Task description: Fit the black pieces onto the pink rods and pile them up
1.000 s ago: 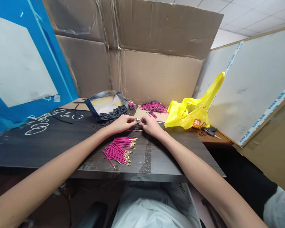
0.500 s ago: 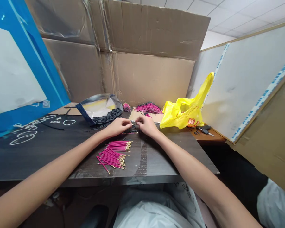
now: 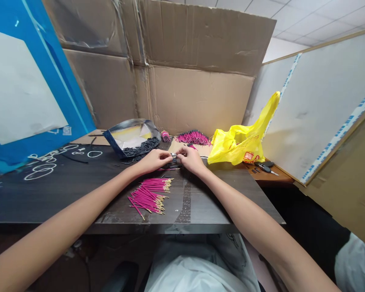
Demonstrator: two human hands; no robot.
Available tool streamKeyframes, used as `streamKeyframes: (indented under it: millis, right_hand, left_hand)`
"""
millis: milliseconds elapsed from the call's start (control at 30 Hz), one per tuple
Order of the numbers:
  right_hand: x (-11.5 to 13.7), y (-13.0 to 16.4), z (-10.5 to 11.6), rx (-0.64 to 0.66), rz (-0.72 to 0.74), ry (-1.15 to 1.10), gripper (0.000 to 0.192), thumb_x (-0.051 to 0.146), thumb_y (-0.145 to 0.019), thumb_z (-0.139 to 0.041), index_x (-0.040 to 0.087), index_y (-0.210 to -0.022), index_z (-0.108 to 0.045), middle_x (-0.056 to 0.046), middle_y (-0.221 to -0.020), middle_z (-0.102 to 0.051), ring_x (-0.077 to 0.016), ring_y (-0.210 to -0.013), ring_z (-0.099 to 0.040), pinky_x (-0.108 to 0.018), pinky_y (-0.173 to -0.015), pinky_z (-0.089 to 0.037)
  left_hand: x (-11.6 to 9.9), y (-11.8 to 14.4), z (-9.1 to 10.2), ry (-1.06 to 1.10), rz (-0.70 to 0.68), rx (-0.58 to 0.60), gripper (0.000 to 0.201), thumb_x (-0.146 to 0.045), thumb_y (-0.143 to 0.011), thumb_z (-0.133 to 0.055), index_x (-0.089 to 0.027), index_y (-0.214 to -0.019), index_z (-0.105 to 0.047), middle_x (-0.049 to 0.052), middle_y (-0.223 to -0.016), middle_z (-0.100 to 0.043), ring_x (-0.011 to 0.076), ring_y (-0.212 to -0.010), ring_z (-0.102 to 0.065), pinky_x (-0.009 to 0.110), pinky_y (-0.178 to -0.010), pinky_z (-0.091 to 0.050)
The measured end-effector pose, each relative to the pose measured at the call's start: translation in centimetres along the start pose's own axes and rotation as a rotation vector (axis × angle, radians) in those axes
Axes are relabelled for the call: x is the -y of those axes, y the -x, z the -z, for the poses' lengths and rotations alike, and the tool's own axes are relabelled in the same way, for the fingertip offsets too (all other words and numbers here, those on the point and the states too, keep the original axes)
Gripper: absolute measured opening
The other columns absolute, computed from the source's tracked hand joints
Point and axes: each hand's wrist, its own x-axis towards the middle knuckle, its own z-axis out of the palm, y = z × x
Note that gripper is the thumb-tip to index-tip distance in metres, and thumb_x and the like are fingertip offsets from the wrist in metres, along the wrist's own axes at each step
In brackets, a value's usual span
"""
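Over the dark tabletop, my left hand (image 3: 157, 159) and my right hand (image 3: 189, 157) face each other, fingertips pinched close together. Something small and dark shows between them, but its kind is too small to make out. Several small black pieces lie under the fingers. Nearer to me, a spread of magenta sticks with gold-coloured tips (image 3: 149, 196) lies on the table. Beyond my left hand stands an open bag (image 3: 117, 147) with many short black tubes (image 3: 141, 147) spilling at its mouth. Behind my right hand a pile of magenta pieces with dark ends (image 3: 194, 137) rests on cardboard.
A yellow plastic bag (image 3: 231, 147) stands at the right, with keys (image 3: 266, 167) beside it. White rubber-band-like loops (image 3: 40, 171) lie on the left. Tall cardboard (image 3: 197, 89) closes off the back. The table's front edge (image 3: 182, 228) runs before my lap.
The whole view has shifted slightly, so things sit a little further right. Both hands stay pinched at the same place over the table, with only small finger movement.
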Motion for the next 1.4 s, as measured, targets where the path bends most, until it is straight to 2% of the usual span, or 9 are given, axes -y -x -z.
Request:
streamKeyframes:
  millis: [333,733,933,1133,1233,1400]
  right_hand:
    - [-0.3,0.2,0.1,-0.008,0.012,0.021,0.008,0.013,-0.086,-0.064,0.02,-0.088,-0.068,-0.002,-0.095,-0.072,-0.0163,-0.085,-0.067,-0.03,-0.084,-0.051]
    - [-0.6,0.0,-0.1,0.012,0.015,0.019,0.011,0.012,-0.087,-0.061,0.02,-0.087,-0.067,-0.002,-0.092,-0.072,-0.017,-0.084,-0.067,-0.03,-0.082,-0.052]
    - [-0.4,0.2,-0.2,0.029,0.034,0.007,0.01,0.012,-0.087,-0.062,0.02,-0.088,-0.066,-0.003,-0.094,-0.071,-0.0164,-0.083,-0.066,-0.031,-0.083,-0.052]
    - [0.0,0.5,-0.1,0.065,0.098,0.048,0.021,0.005,-0.086,-0.054,0.021,-0.097,-0.064,-0.001,-0.088,-0.07,-0.0165,-0.079,-0.065,-0.028,-0.076,-0.05]
    - [0.1,0.5,0.2,0.082,0.16,0.092,0.025,0.004,-0.085,-0.051,0.021,-0.098,-0.064,-0.001,-0.084,-0.069,-0.0171,-0.08,-0.065,-0.026,-0.074,-0.048]
    - [0.2,0.5,1.0,0.127,0.221,0.212,0.024,0.007,-0.088,-0.053,0.022,-0.103,-0.065,-0.002,-0.09,-0.071,-0.0177,-0.086,-0.064,-0.026,-0.077,-0.045]
  left_hand:
    - [0.9,-0.3,-0.2,-0.053,-0.034,-0.03,0.042,-0.051,-0.092,-0.052,-0.014,-0.075,-0.065,0.0,-0.065,-0.057,0.0133,-0.063,-0.049,0.025,-0.06,-0.034]
    - [0.8,-0.3,-0.2,-0.056,-0.018,-0.04,0.041,-0.05,-0.091,-0.053,-0.014,-0.073,-0.063,-0.003,-0.061,-0.049,0.0115,-0.06,-0.043,0.024,-0.057,-0.03]
    - [0.7,-0.2,-0.2,-0.019,-0.034,-0.01,0.042,-0.05,-0.091,-0.053,-0.013,-0.077,-0.067,-0.001,-0.064,-0.056,0.0124,-0.061,-0.047,0.025,-0.058,-0.032]
    - [0.4,-0.1,-0.4,-0.027,-0.031,-0.022,0.04,-0.047,-0.09,-0.054,-0.012,-0.081,-0.07,0.002,-0.068,-0.062,0.014,-0.063,-0.051,0.026,-0.06,-0.036]
    - [0.4,-0.2,-0.4,-0.046,-0.038,-0.02,0.039,-0.046,-0.091,-0.053,-0.013,-0.081,-0.07,0.002,-0.068,-0.062,0.0143,-0.064,-0.052,0.026,-0.061,-0.037]
    - [0.9,-0.3,-0.4,-0.05,-0.053,-0.015,0.037,-0.045,-0.091,-0.053,-0.014,-0.081,-0.07,0.001,-0.069,-0.062,0.0141,-0.065,-0.051,0.026,-0.062,-0.037]
